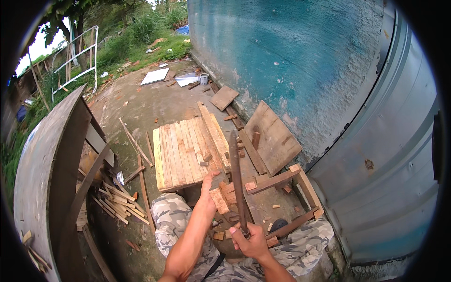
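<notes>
My right hand [251,240] is closed round the lower end of a long, dark, rusty machete [238,181], its blade pointing up and away from me. To the left, my left hand [206,195] has its fingers stretched forward, beside a short wooden block [219,201]. The block's edge meets the palm side of that hand; I cannot tell whether it is touched firmly. More short wood pieces [229,191] lie just behind it. Beyond my left hand is a low, slatted wooden top [176,150] with small dark blocks on it.
A wooden frame [277,181] stands at the right by the metal door [376,188]. Boards [272,136] lean on the blue wall [282,56]. At left are a large upright panel [42,174] and a pile of sticks [120,203]. Camouflage-clad legs flank the work area.
</notes>
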`<control>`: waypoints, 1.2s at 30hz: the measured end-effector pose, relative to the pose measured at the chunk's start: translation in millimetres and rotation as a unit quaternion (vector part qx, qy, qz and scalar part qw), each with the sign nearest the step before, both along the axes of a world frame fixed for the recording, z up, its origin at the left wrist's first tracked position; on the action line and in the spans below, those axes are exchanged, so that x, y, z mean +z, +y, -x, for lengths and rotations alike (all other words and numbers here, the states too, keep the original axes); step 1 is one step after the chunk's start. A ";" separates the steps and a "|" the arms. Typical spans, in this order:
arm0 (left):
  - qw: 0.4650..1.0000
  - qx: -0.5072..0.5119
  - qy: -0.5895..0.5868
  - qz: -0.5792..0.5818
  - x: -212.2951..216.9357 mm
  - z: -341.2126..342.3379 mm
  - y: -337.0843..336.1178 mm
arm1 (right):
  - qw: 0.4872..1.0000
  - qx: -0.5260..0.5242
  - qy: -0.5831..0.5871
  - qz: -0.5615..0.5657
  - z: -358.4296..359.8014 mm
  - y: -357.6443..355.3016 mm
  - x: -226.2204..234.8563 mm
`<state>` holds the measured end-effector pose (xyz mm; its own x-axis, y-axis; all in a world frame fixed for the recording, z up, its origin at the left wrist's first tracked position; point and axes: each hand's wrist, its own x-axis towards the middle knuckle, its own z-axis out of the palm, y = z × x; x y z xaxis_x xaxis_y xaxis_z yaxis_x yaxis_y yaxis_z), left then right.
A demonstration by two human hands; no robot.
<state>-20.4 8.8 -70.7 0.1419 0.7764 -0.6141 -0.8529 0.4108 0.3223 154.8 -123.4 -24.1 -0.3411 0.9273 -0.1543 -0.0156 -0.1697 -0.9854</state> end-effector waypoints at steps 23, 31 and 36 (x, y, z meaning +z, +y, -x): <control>0.999 -0.011 0.026 -0.033 -7.7 1.4 -1.9 | 0.910 -0.145 -0.283 -0.265 -32.9 22.0 20.1; 0.997 -0.016 0.073 -0.006 16.4 -9.4 -19.4 | 0.990 0.057 -0.114 -0.054 -2.0 1.8 1.5; 0.995 0.024 0.087 0.033 21.3 -10.8 -24.0 | 0.936 -0.032 -0.321 -0.142 -1.8 -4.9 -0.1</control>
<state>-9.6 -15.1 -49.4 -0.0076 0.7367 -0.6762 -0.8060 0.3957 0.4403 156.6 -128.3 -24.3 -0.2038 0.9776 -0.0532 0.5942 0.0803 -0.8003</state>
